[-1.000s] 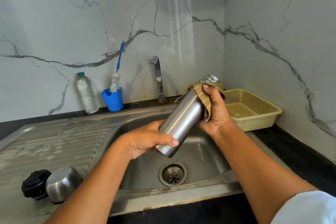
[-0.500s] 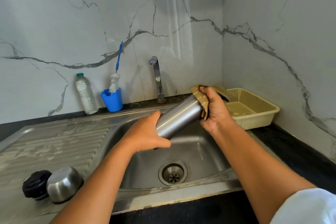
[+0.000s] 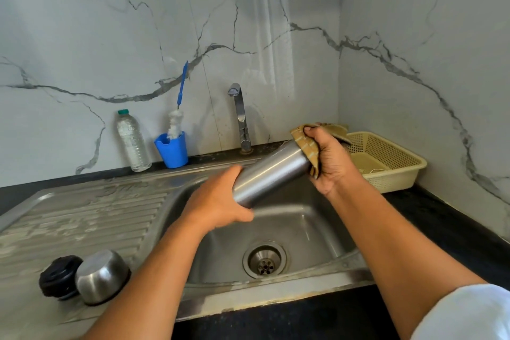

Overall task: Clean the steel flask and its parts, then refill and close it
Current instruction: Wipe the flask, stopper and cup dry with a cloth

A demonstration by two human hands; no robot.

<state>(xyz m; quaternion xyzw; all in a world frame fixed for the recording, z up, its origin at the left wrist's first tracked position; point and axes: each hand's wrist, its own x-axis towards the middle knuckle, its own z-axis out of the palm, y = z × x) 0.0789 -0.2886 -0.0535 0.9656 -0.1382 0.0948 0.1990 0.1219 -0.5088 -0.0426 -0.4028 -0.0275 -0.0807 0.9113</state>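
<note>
Gripping base end of plain brushed-steel cylindrical flask (image 3: 271, 174) with left hand (image 3: 218, 207), fingers curled round it. Clamping a tan checked cloth (image 3: 306, 143) over the flask's upper end with right hand (image 3: 331, 163), fingers closed tight on cloth and neck; flask mouth hidden under cloth. Held in the air above the stainless steel sink basin (image 3: 317, 226), tilted, top end up and right toward pale yellow plastic mesh basket (image 3: 394, 182).

On ribbed steel draining board (image 3: 82, 215), near left corner: round black screw stopper (image 3: 59, 276) just beside upturned steel cup lid (image 3: 102, 276) — touching or not, cannot tell.

Along back wall: clear plastic water bottle with green cap (image 3: 132, 141), blue plastic cup (image 3: 172, 150) holding blue-handled bottle brush (image 3: 179, 99), chrome tap (image 3: 240, 116) — all well apart from the flask.

White sleeve (image 3: 463, 312) at bottom right.
</note>
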